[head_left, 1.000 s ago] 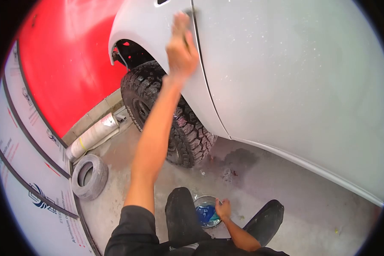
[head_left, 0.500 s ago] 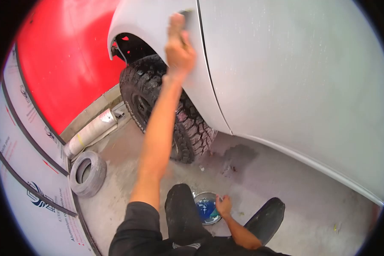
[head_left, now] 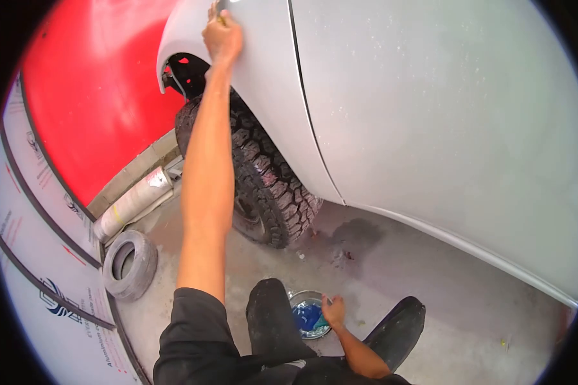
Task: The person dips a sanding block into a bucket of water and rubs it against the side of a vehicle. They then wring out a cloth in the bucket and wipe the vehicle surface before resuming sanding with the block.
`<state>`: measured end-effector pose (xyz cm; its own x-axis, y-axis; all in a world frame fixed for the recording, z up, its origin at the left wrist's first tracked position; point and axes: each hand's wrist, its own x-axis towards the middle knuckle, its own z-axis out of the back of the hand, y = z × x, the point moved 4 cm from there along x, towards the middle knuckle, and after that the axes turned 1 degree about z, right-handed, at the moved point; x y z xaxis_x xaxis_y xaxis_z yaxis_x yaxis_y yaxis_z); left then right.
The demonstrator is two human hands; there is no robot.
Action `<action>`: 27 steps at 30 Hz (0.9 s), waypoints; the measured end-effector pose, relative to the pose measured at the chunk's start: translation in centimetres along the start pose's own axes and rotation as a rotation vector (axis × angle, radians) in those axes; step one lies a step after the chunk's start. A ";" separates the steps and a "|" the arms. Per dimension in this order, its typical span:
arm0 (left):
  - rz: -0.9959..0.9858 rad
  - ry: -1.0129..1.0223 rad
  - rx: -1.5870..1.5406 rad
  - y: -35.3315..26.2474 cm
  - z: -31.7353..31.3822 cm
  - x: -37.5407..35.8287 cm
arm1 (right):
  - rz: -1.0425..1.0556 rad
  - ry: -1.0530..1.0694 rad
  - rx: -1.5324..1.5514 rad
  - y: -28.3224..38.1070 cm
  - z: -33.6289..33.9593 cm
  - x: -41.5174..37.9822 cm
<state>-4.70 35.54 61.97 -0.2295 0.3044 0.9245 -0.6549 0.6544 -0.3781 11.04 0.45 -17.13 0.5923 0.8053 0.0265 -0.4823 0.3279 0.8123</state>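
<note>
High on the grey fender (head_left: 263,70), my left hand (head_left: 223,38) presses against the panel at the top edge of the view. Its fingers are closed around a small dark pad (head_left: 221,8), mostly hidden by the hand. Down between my feet is a round metal bowl (head_left: 307,296) with blue contents and liquid. My right hand (head_left: 333,312) is at the bowl's right side, fingers closed on a small teal piece (head_left: 321,323) that dips inside the rim; its exact kind cannot be made out.
A knobbly tire (head_left: 263,167) sits under the wheel arch. Right of the fender is a door panel (head_left: 430,115) with water drops. A loose tire (head_left: 130,265) and a wrapped roll (head_left: 133,202) lie at left, by printed white panels (head_left: 51,256) and a red wall (head_left: 103,96).
My left hand has moved left and up along the fender, away from the door seam, still with the dark pad. My right hand stays at the bowl.
</note>
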 end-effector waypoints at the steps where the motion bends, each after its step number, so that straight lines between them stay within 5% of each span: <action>1: -0.227 -0.170 -0.086 -2.1 0.6 -1.6 | 0.002 0.012 0.013 0.0 -0.2 -0.4; 2: -0.455 -0.341 -0.178 -5.7 1.4 -4.9 | 0.006 0.017 0.025 0.2 0.0 -0.3; 4: -0.523 -0.402 -0.245 -6.7 1.3 -5.9 | 0.014 0.010 0.028 0.7 0.0 0.3; 8: -0.017 0.011 -0.042 -1.3 2.0 -0.4 | 0.011 -0.001 -0.006 -0.3 0.1 0.1; 10: 0.037 0.045 0.039 -3.0 2.2 -0.8 | 0.002 0.037 0.012 0.0 -0.3 -0.1; 13: -0.360 -0.357 -0.163 -5.5 0.2 -4.3 | -0.006 0.066 0.031 0.7 -0.2 -0.1; 15: -0.049 -0.135 -0.091 -2.3 1.0 -2.7 | 0.026 -0.011 -0.002 0.6 0.7 -0.3; 17: 0.059 0.096 -0.061 -1.1 2.7 -0.8 | 0.022 0.007 0.015 -0.1 0.3 0.3; 20: -0.009 0.052 -0.113 -2.8 1.8 -4.7 | 0.024 0.045 0.033 0.4 -0.1 0.1; 24: -0.503 -0.107 -0.197 -8.3 1.7 -21.4 | -0.037 0.080 0.030 0.5 0.3 -0.1; 26: -0.361 -0.080 -0.219 -5.7 1.7 -18.0 | -0.023 0.072 0.003 0.9 0.3 0.4; 27: -0.104 0.013 -0.273 -4.4 2.6 -13.7 | -0.021 0.075 -0.014 0.8 0.7 0.1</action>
<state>-0.58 26.68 51.10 -0.1608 0.2342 0.9588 -0.4559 0.8440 -0.2826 11.11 0.44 -16.06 0.5524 0.8329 -0.0348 -0.4796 0.3517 0.8039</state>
